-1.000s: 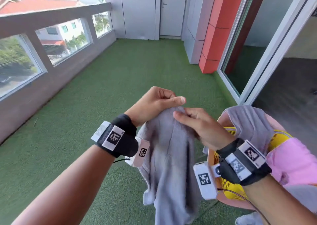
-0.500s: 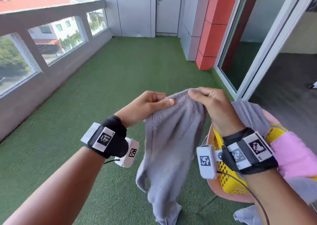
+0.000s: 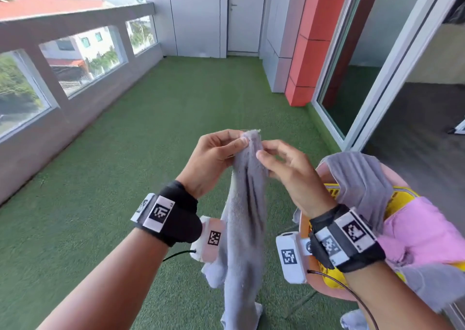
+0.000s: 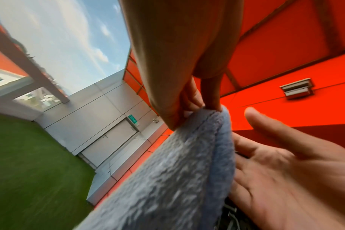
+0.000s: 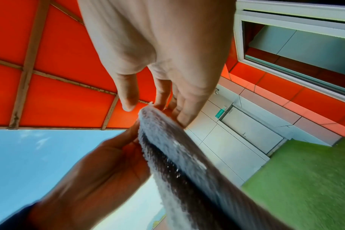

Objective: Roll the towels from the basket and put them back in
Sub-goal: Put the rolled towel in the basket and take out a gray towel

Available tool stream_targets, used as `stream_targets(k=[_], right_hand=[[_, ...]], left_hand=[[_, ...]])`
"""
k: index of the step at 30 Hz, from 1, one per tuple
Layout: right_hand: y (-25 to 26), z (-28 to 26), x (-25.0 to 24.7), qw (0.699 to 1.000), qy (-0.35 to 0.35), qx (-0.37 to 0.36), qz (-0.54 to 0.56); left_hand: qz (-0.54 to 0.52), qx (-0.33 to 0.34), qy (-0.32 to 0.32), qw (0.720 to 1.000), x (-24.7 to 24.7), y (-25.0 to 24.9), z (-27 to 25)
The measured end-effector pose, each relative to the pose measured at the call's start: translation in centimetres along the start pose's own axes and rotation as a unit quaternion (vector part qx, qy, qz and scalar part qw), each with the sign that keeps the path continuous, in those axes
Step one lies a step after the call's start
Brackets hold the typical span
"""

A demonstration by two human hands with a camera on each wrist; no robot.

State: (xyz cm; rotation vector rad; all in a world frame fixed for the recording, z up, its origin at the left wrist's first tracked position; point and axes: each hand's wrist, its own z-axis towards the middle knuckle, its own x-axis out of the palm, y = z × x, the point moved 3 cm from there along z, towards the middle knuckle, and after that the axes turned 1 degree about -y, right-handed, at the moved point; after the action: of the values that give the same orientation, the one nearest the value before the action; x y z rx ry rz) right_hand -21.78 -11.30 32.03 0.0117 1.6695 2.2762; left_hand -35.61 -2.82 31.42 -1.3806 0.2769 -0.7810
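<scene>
A grey towel [image 3: 246, 216] hangs in front of me over the green turf. My left hand [image 3: 239, 141] pinches its bunched top edge between thumb and fingers, as the left wrist view shows [image 4: 191, 112]. My right hand [image 3: 266, 153] sits just right of that edge with fingers loosely spread; in the right wrist view its straight fingertips [image 5: 163, 104] touch the towel's top [image 5: 177, 155] and the thumb stands off it. A yellow basket [image 3: 402, 199] is at my right, with a second grey towel [image 3: 359, 178] and a pink towel [image 3: 422, 231] draped over it.
The basket rests on a pink round stool [image 3: 324, 287]. More grey cloth [image 3: 432, 287] lies at the lower right. A low wall with windows [image 3: 75, 98] runs along the left, and a glass sliding door [image 3: 364, 78] and an orange pillar [image 3: 309, 53] stand at the right.
Half a second ago both hands held the towel's top edge spread apart. Now the hands have come together, the edge is gathered in my left pinch, and my right fingers have loosened.
</scene>
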Motion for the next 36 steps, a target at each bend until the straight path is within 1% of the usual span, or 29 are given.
stream_targets(k=[1,3,4,7,8,9,11,12,13,15,16,17,18,19,20,22,24,25,26,27,28,29,30,31,32,33,34,35,36], right_hand=[[-0.4,0.0,0.2,1.000,-0.006,0.011,0.016],[-0.9,0.4,-0.1,0.998,-0.044,0.017,0.039],[-0.8,0.5,-0.3,0.997,-0.066,0.009,0.028],[-0.3,1.3,-1.6,0.993,-0.100,-0.029,-0.049],[0.0,2.0,-2.5,0.989,-0.131,-0.036,-0.054],[0.2,2.9,-3.7,0.982,-0.177,-0.040,-0.045],[1.4,4.1,-5.5,0.964,-0.256,-0.057,-0.029],[1.7,4.4,-5.5,0.963,-0.258,-0.064,-0.037],[1.6,4.4,-4.7,0.972,-0.220,-0.059,-0.063],[0.1,3.3,-1.9,0.988,-0.072,-0.015,-0.136],[-0.6,2.6,-0.6,0.987,-0.005,0.001,-0.160],[-0.9,2.0,0.0,0.986,0.033,0.005,-0.166],[-1.0,2.1,-0.1,0.986,0.045,0.002,-0.163],[-0.6,2.4,-0.6,0.986,0.040,-0.006,-0.164],[-0.1,2.9,-1.4,0.985,0.024,-0.017,-0.172],[0.8,3.9,-3.3,0.984,-0.032,-0.034,-0.172],[0.9,4.7,-5.1,0.991,-0.095,-0.029,-0.090],[0.8,4.7,-5.4,0.993,-0.108,-0.014,-0.035],[0.6,4.4,-5.3,0.996,-0.091,0.006,0.002],[0.2,3.8,-4.8,0.999,-0.037,0.033,0.004],[-0.5,2.9,-3.7,0.996,0.050,0.068,-0.034],[-1.0,1.5,-2.4,0.980,0.149,0.104,-0.079],[-1.7,0.4,-1.7,0.961,0.218,0.129,-0.108],[-2.3,-0.2,-1.8,0.957,0.237,0.129,-0.108],[-2.3,-0.3,-2.6,0.968,0.207,0.122,-0.078],[-2.1,0.1,-4.2,0.982,0.141,0.119,-0.028],[-1.6,0.3,-6.1,0.991,0.067,0.112,0.032],[-1.1,0.6,-8.2,0.990,0.000,0.103,0.101],[-0.5,0.6,-10.0,0.982,-0.049,0.096,0.156]], left_hand=[[0.020,0.003,0.004,1.000,0.3,-0.1,0.1],[0.047,-0.010,0.012,0.999,0.8,0.1,0.1],[0.055,-0.021,0.009,0.998,1.0,0.3,-0.1],[0.064,-0.053,0.015,0.996,1.2,1.5,-0.9],[0.069,-0.064,0.024,0.995,1.1,2.0,-1.3],[0.075,-0.072,0.035,0.994,1.1,2.5,-1.7],[0.087,-0.073,0.046,0.993,1.0,3.1,-2.3],[0.094,-0.062,0.039,0.993,0.9,3.0,-2.3],[0.103,-0.044,0.024,0.993,0.7,2.6,-2.1],[0.124,-0.006,-0.003,0.992,0.4,1.5,-1.4],[0.138,0.002,-0.008,0.990,0.3,1.0,-1.1],[0.149,0.004,-0.004,0.989,0.4,0.7,-0.9],[0.158,0.000,0.007,0.987,0.4,0.7,-0.9],[0.163,-0.006,0.018,0.986,0.4,0.8,-1.1],[0.169,-0.011,0.025,0.985,0.5,1.0,-1.3],[0.170,-0.016,0.025,0.985,0.5,1.5,-1.8],[0.170,-0.018,0.009,0.985,0.2,1.6,-2.2],[0.173,-0.022,-0.004,0.985,0.1,1.5,-2.3],[0.173,-0.024,-0.017,0.984,-0.1,1.4,-2.3],[0.173,-0.025,-0.023,0.984,0.0,1.2,-2.2],[0.174,-0.029,-0.019,0.984,0.1,1.1,-1.9],[0.177,-0.037,-0.001,0.983,0.5,1.1,-1.6],[0.178,-0.047,0.023,0.983,1.1,1.2,-1.4],[0.172,-0.057,0.048,0.982,1.8,1.4,-1.3],[0.161,-0.066,0.066,0.983,2.3,1.8,-1.3],[0.151,-0.070,0.073,0.983,2.6,2.1,-1.4],[0.144,-0.073,0.071,0.984,2.7,2.5,-1.6],[0.145,-0.074,0.064,0.985,2.7,2.7,-1.8],[0.150,-0.079,0.052,0.984,2.5,3.1,-2.0]])
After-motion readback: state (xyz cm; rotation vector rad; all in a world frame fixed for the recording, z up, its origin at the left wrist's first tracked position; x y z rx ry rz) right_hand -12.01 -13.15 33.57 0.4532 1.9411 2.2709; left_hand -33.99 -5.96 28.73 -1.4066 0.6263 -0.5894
